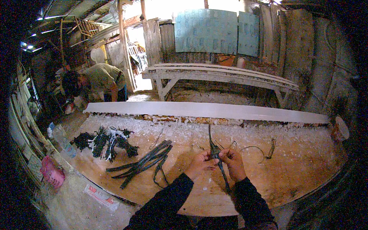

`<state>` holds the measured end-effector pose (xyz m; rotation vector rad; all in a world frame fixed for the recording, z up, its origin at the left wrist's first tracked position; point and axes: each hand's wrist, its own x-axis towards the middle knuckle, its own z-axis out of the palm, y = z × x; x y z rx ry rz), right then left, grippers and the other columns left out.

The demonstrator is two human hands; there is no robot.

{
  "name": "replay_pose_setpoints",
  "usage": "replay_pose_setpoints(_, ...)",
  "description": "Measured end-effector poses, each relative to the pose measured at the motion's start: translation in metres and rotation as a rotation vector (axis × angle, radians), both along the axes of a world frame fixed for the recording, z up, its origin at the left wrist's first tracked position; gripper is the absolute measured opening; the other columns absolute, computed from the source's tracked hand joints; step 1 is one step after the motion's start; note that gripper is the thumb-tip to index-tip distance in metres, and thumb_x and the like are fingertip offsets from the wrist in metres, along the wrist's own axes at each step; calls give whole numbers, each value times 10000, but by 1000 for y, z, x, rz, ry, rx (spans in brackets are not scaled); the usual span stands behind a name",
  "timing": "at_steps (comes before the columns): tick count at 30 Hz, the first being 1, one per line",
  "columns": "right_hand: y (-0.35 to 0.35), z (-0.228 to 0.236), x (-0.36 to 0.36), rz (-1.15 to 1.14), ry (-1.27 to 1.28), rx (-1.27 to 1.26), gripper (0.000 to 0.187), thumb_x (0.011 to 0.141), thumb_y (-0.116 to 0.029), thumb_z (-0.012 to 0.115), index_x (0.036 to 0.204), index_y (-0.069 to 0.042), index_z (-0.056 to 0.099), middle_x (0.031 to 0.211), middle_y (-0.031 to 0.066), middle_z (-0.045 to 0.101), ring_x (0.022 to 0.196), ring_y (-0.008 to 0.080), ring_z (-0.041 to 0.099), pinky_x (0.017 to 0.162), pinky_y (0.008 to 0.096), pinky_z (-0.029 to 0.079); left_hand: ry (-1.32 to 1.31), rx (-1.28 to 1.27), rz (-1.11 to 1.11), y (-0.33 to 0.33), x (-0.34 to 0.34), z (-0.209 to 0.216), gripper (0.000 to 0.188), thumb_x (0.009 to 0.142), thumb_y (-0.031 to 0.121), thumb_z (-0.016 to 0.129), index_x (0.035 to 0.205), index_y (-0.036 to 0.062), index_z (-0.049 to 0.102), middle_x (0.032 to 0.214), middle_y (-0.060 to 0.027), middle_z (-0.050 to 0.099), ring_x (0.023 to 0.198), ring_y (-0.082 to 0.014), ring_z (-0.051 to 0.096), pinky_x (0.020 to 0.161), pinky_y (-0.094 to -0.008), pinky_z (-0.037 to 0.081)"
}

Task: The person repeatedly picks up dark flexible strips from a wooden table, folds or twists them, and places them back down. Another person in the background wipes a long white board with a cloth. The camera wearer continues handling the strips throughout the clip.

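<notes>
Over the wooden table [268, 184], both of my hands pinch one dark strip [225, 180] that narrows toward its far end. My left hand [202, 164] grips its bunched or knotted middle from the left. Close beside it, my right hand [233, 162] has thumb and fingers closed on the same middle part. The strip's near end hangs toward my right sleeve. Left of my hands lies a loose pile of black strips [142, 164]. Farther left are bundles of short black and white strands [106, 141]. A thin dark cord [271, 148] curls to the right.
A long white-coated beam [207, 110] runs along the table's far edge, with white crumbs before it. A plastic bottle [61, 140] and pink cloth-like item [52, 171] sit at left. Behind are a bent-over person [103, 76] and a white-stained bench [218, 73].
</notes>
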<state>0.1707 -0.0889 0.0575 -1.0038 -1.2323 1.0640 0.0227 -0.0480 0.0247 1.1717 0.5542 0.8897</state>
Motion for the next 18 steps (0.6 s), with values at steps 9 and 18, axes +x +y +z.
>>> replay_pose_setpoints(9,4,-6,3,29,159,-44,150,758,-183,620,824,-68,551,753,-9,548,703,100,513,666,245,429,101,120,61,5,-6,2,199,781,136,588,950,70,505,842,-10,566,739,-97,551,583,-228,483)
replay_pose_setpoints(18,3,-6,2,184,112,-105,108,718,-88,631,794,-69,556,777,3,572,729,114,545,700,262,446,63,181,230,0,-7,12,228,785,107,573,982,42,479,848,-31,571,736,-108,557,572,-237,493)
